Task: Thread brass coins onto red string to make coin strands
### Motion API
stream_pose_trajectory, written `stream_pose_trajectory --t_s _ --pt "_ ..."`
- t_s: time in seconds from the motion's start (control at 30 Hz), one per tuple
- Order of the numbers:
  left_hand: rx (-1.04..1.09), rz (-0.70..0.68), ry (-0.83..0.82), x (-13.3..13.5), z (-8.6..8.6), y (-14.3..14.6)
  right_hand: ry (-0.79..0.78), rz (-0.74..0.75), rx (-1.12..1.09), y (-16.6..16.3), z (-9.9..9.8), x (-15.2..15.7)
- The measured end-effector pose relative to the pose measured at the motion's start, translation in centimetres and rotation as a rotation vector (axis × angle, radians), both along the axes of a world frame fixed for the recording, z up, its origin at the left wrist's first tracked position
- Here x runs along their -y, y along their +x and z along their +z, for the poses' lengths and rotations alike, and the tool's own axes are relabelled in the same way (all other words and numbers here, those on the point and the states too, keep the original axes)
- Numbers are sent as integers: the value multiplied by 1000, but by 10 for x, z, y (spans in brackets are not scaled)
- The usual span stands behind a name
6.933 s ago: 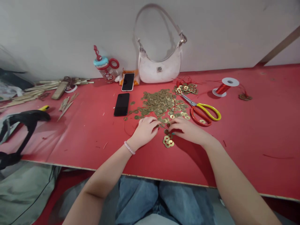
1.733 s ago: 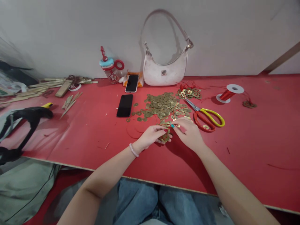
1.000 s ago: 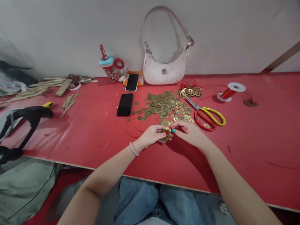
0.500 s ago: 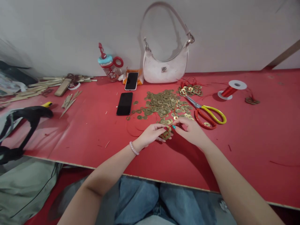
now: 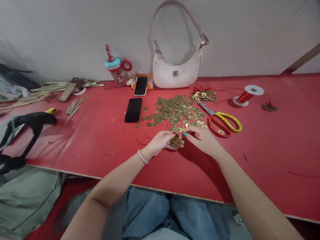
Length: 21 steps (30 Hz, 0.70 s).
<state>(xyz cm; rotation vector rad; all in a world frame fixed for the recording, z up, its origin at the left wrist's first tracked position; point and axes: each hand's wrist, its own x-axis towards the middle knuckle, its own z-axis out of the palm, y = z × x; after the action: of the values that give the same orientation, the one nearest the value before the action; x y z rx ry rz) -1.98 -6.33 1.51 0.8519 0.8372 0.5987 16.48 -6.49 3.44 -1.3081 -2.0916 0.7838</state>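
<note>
My left hand [image 5: 161, 142] is closed on a cluster of brass coins [image 5: 176, 142] laced together with red cord; its fingers lie under and behind the coins. Close by on the right, my right hand [image 5: 203, 138] pinches the red cord [image 5: 180, 134] at the top of the cluster between thumb and forefinger. Both hands hover just over the red table's near side. Beyond them spreads a pile of loose brass coins [image 5: 175, 108] with square holes. A loop of red cord [image 5: 136, 133] trails out to the left of my left hand.
Scissors [image 5: 220, 121] with red and yellow handles lie right of the pile. Tied coin bundles [image 5: 203, 95], a cord spool [image 5: 245, 96] and another bundle [image 5: 269, 107] sit beyond. Behind stand a handbag [image 5: 176, 71] and a cup [image 5: 118, 75], near two phones [image 5: 133, 110]. Bamboo strips [image 5: 47, 90] lie left.
My left thumb has drawn slightly left, so more of the coin cluster shows, turned towards me. My right hand stays almost in place, pinching the cord.
</note>
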Motion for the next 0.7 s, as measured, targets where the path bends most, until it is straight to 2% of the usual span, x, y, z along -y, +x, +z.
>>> stream_pose_trajectory --t_s 0.3,0.5,0.7 --pt "-40 13 26 0 4 -1 52 -27 29 1 -1 -2" --pt "-73 -12 53 0 2 -1 31 79 9 0 3 1" --pt "-82 -10 76 1 2 -1 31 12 13 1 2 0"
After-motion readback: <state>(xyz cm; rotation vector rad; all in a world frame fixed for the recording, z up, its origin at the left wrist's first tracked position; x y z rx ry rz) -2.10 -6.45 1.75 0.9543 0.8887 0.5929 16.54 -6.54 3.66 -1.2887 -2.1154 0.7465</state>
